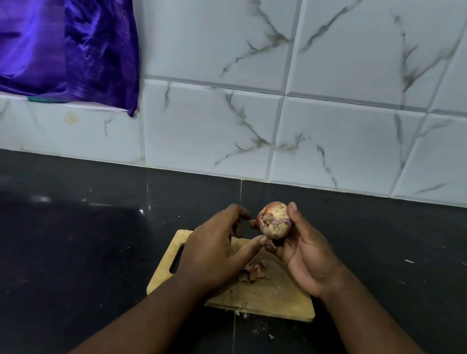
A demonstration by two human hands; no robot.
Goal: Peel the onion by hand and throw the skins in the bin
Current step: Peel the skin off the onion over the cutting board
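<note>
The right hand (301, 257) holds a small, round, partly peeled onion with pale flesh and reddish patches (274, 220) above the far edge of a light wooden cutting board with a slot handle (271, 300); its grip is closed around the onion, thumb on top and fingers underneath. The left hand (214, 249) is just beside the onion, its grip loose and empty, thumb tip touching the underside of the onion. A small heap of dry brownish onion skins (254, 271) lies on the board, which rests on the dark, glossy stone table (63, 246). Behind stands a white marble-veined tiled wall (346, 116), with a shiny purple cloth (55, 31) hanging at upper left.
</note>
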